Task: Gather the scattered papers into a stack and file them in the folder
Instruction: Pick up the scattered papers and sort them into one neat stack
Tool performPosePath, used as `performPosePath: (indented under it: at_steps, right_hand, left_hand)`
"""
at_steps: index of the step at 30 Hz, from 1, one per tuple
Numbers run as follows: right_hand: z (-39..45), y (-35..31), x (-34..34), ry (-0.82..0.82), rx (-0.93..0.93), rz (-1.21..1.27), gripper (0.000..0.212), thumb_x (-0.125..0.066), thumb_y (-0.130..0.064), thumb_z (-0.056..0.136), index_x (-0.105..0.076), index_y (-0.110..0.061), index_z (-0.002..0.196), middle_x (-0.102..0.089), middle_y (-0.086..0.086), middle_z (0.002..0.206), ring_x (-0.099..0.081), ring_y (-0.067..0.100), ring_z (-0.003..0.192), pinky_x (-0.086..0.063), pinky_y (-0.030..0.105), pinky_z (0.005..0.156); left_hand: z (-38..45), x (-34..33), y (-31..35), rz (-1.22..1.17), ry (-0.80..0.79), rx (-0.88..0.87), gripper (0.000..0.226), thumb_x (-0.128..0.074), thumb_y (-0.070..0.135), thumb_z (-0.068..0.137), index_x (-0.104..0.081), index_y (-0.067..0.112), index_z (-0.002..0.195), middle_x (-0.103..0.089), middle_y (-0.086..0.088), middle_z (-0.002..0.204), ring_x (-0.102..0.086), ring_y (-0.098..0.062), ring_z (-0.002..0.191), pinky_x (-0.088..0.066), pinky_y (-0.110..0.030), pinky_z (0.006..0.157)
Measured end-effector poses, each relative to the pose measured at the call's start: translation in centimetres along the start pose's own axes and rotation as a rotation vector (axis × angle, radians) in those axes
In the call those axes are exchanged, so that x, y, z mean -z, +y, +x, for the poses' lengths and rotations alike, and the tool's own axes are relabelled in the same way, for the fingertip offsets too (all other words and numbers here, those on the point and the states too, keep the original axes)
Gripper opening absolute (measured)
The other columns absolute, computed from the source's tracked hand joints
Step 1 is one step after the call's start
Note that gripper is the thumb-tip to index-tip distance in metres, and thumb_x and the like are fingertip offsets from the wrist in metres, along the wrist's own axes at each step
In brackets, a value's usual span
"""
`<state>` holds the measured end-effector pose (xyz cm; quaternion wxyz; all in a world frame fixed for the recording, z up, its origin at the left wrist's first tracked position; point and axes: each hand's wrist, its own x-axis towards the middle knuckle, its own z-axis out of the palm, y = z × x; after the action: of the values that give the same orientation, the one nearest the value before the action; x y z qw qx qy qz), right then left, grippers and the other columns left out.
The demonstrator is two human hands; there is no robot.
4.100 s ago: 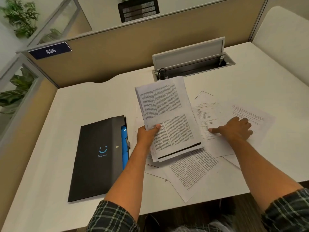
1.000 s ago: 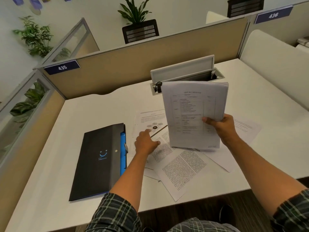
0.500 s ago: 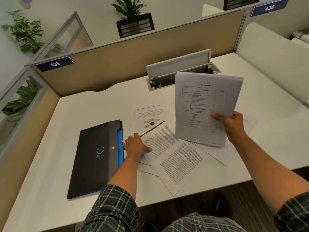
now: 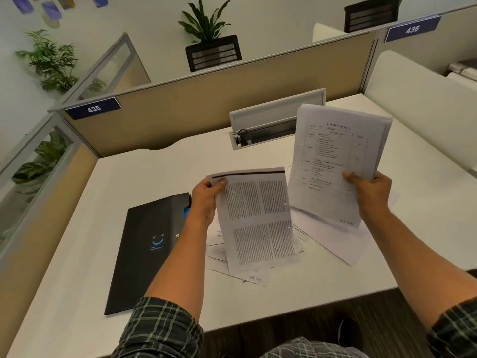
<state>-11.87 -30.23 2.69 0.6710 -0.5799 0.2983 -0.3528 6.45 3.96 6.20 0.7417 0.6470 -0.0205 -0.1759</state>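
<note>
a gathered sheaf of papers [image 4: 338,161] is held upright in the right hand [image 4: 371,192], closed on its lower right edge with the thumb across the front. a single printed sheet [image 4: 258,218] is pinched at its top left corner by the left hand [image 4: 206,197], thumb on the face, and hangs with its long axis roughly vertical. the sheet is just to the left of the sheaf and a little lower, their near edges almost touching; it is judged that joining them calls for a short sideways carry toward the right hand. more loose sheets [image 4: 343,244] are left on the desk [image 4: 154,171] below both hands. the black folder [image 4: 147,249] lies closed, down and to the left of the left hand, which is the nearer to it, its long axis running away from the body.
</note>
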Motion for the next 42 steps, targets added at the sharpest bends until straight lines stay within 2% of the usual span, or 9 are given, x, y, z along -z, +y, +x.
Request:
performPosePath:
  at_steps: [5,9,12,21,25,29,33,37,42]
  right_hand:
    - [0.0,0.3,-1.0,-0.042,-0.018,0.003,0.03,-0.088,-0.013,0.077,-0.074,-0.018,0.103,-0.078,-0.01,0.093,-0.077,0.013,0.079,-0.064,0.03,0.067]
    - [-1.0,0.4,-3.2,-0.19,-0.081,-0.011,0.034,-0.093,-0.017,0.07,-0.075,-0.018,0.099,-0.081,-0.001,0.095,-0.079,0.024,0.083,-0.065,0.039,0.067]
    - [-1.9,0.2,-5.0,-0.323,-0.102,0.005,0.044,-0.095,-0.023,0.06,-0.077,-0.014,0.099,-0.081,0.004,0.096,-0.079,0.026,0.084,-0.064,0.038,0.066]
    - [-4.2,0.5,-7.5,-0.555,-0.077,-0.046,0.024,-0.089,-0.029,0.06,-0.082,-0.024,0.083,-0.08,0.006,0.093,-0.078,0.026,0.086,-0.066,0.04,0.07]
    - [-5.1,0.4,-8.4,-0.597,-0.067,0.05,0.027,-0.09,-0.032,0.059,-0.083,-0.025,0.084,-0.08,0.007,0.091,-0.078,0.028,0.084,-0.065,0.038,0.067]
    - [-5.5,1.2,-9.6,-0.603,-0.105,0.146,0.019,-0.077,-0.031,0.078,-0.081,-0.022,0.094,-0.079,0.008,0.093,-0.077,0.029,0.084,-0.064,0.046,0.071]
    - [-6.4,1.9,-10.4,-0.647,-0.192,0.302,0.057,-0.045,-0.066,0.094,-0.072,-0.023,0.121,-0.075,0.011,0.113,-0.073,0.033,0.101,-0.063,0.049,0.081]
    - [-6.8,1.9,-11.0,-0.654,-0.126,0.08,0.074,-0.087,-0.065,0.061,-0.071,-0.017,0.115,-0.078,0.007,0.109,-0.075,0.032,0.099,-0.064,0.048,0.078]
    - [-6.3,0.9,-11.8,-0.592,-0.034,0.017,0.023,-0.087,-0.031,0.071,-0.08,-0.032,0.092,-0.079,0.002,0.103,-0.077,0.026,0.094,-0.065,0.047,0.077]
  left_hand:
    - [0.0,-1.7,3.0,-0.164,-0.089,-0.061,0.019,-0.071,0.011,0.09,-0.072,0.011,0.109,-0.072,-0.012,0.112,-0.069,-0.029,0.107,-0.058,-0.044,0.092]
    - [-0.2,-4.9,4.5,-0.153,-0.052,-0.118,0.018,-0.074,0.01,0.087,-0.074,0.013,0.105,-0.072,-0.008,0.11,-0.065,-0.028,0.113,-0.054,-0.048,0.1]
    - [-0.4,-6.8,5.2,-0.098,0.039,-0.177,0.019,-0.078,0.014,0.085,-0.076,0.017,0.104,-0.068,-0.012,0.128,-0.058,-0.031,0.126,-0.045,-0.051,0.11]
    - [-0.3,-6.9,5.4,-0.019,0.238,-0.237,0.012,-0.079,0.027,0.085,-0.074,0.026,0.096,-0.074,0.012,0.09,-0.069,-0.014,0.089,-0.058,-0.026,0.068]
    - [-0.3,-6.8,5.2,0.028,0.301,-0.287,0.026,-0.077,0.03,0.087,-0.063,0.022,0.108,-0.07,0.002,0.105,-0.069,-0.02,0.093,-0.062,-0.033,0.076]
    - [-0.3,-6.3,5.3,-0.023,0.322,-0.263,0.039,-0.079,0.027,0.085,-0.054,0.027,0.115,-0.069,-0.001,0.111,-0.072,-0.021,0.093,-0.064,-0.035,0.075]
    - [-0.2,-5.4,4.4,-0.065,0.333,-0.211,0.046,-0.082,0.025,0.082,-0.052,0.027,0.117,-0.072,0.0,0.107,-0.073,-0.02,0.089,-0.064,-0.033,0.069]
    - [0.1,-4.4,3.9,-0.086,0.31,-0.179,0.044,-0.082,0.026,0.082,-0.054,0.031,0.115,-0.074,0.006,0.099,-0.074,-0.019,0.089,-0.064,-0.039,0.072]
    - [0.2,-3.4,4.8,-0.162,0.131,-0.181,0.037,-0.079,0.017,0.085,-0.061,0.021,0.117,-0.074,0.0,0.104,-0.072,-0.024,0.096,-0.062,-0.04,0.073]
